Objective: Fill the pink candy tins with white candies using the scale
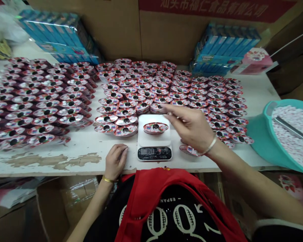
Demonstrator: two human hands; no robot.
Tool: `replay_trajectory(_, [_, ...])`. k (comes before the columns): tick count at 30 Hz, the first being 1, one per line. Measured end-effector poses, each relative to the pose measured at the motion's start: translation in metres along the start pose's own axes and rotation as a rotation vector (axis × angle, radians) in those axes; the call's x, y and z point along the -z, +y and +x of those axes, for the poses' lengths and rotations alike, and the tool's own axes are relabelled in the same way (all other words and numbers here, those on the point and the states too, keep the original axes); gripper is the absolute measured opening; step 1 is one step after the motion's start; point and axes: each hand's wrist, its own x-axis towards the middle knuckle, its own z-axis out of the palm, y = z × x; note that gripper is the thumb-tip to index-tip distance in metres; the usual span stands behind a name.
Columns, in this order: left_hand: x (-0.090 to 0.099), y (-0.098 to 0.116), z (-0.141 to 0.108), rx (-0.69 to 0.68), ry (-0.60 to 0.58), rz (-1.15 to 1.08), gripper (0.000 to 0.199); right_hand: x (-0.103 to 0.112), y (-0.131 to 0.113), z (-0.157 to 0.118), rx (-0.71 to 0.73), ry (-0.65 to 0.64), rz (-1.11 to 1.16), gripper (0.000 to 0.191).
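Note:
A white digital scale [141,141] lies at the table's front edge, its display lit with digits too blurred to read surely. On its pan stands one small oval-topped pink box [148,129] with a round hole in the top. My right hand [194,126] hovers behind and right of that box, thumb and fingertips drawn together near the first boxes behind the scale. Whatever the fingertips pinch is too small to make out. Left of the scale, my left hand [116,161] rests on the table edge with its fingers curled in; no object shows in it.
Rows of similar boxes [126,112] stand behind the scale, with another block of boxes [45,109] at left. A turquoise basin [264,134] of small white-pink pieces holds a metal scoop [293,129]. Blue wrapped packs [63,37] stand at the back, before cardboard [116,30].

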Motion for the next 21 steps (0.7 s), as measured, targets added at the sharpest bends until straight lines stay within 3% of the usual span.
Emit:
replay_trajectory(5, [0.004, 0.007, 0.005, -0.035, 0.001, 0.001, 0.012, 0.041, -0.005, -0.024, -0.144, 0.331, 0.027, 0.023])
replay_trajectory(9, [0.012, 0.026, 0.025, -0.129, 0.051, 0.016, 0.011, 0.063, 0.005, -0.050, -0.319, 0.460, 0.036, 0.022])
replay_trajectory(13, [0.018, 0.048, 0.056, -0.256, 0.066, 0.003, 0.015, 0.077, 0.019, -0.073, -0.393, 0.576, 0.065, 0.021])
replay_trajectory(17, [0.012, 0.067, 0.090, -0.379, -0.020, 0.025, 0.024, 0.082, 0.023, -0.086, -0.399, 0.658, 0.044, 0.020])
replay_trajectory(21, [-0.007, 0.088, 0.113, -0.475, -0.234, 0.219, 0.051, 0.077, 0.022, -0.092, -0.443, 0.664, 0.024, 0.021])
